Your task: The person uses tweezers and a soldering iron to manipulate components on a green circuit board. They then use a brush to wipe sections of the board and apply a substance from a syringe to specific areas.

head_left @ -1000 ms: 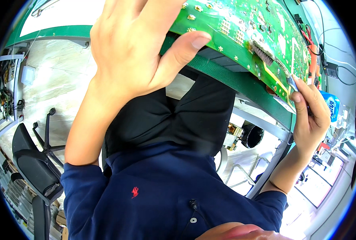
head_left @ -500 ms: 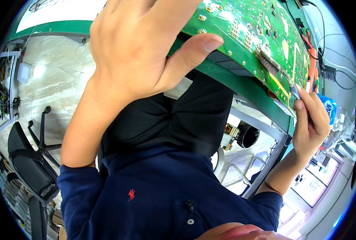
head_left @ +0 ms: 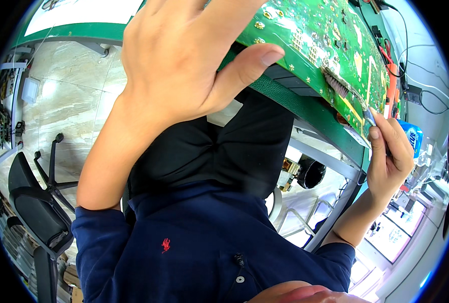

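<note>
A large green circuit board (head_left: pixel 358 43) lies at the edge of the green-topped bench (head_left: pixel 78 33). My left hand (head_left: pixel 179 60) is stretched over the board's left part, fingers spread and thumb apart near its lower edge; the fingertips are out of view. My right hand (head_left: pixel 391 146) grips a brush (head_left: pixel 367 113) by its handle, and the bristles (head_left: pixel 335 83) touch the board near its lower right edge, beside a yellow strip. Just right of that hand is a blue pack (head_left: pixel 411 132).
Orange-handled items (head_left: pixel 393 76) and cables (head_left: pixel 405 20) sit behind the board. A white sheet (head_left: pixel 70 12) is on the bench at top left. Below are a black office chair (head_left: pixel 27 202), a side rack (head_left: pixel 5 116), a black bin (head_left: pixel 312 171) and a steel bench frame (head_left: pixel 330 161).
My left hand has shifted to the right over the board. The brush bristles and my right hand sit slightly lower than a second ago, with the grip unchanged.
</note>
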The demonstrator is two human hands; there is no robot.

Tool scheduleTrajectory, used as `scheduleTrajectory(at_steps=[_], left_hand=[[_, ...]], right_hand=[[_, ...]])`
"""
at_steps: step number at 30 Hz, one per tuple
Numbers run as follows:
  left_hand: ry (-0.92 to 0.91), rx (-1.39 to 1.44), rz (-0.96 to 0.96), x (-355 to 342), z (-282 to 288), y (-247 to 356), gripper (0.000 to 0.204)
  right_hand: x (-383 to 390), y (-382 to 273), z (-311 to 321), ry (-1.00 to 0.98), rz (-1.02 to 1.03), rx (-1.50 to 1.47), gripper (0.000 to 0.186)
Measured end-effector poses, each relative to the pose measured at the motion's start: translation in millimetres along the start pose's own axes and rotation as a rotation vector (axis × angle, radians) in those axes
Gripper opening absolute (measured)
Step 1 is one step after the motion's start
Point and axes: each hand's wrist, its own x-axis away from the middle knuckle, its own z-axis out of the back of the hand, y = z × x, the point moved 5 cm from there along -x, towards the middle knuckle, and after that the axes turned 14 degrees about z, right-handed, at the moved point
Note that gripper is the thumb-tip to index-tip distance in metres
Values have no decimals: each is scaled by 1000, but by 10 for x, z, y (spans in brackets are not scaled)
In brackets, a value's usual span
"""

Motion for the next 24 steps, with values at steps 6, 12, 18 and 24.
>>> scheduleTrajectory(at_steps=[6,12,18,24], left_hand=[[-15,-35,10,2,16,13,42],[-20,-31,36,1,19,40,42],[-28,-33,56,-3,24,33,41],[-65,-24,82,-60,85,115,41]], right_hand=[[6,3,-1,-5,-5,-12,23],[-3,-5,-1,5,23,-17,22],[-16,-31,12,-1,15,5,22],[-12,-38,18,5,0,-2,22]])
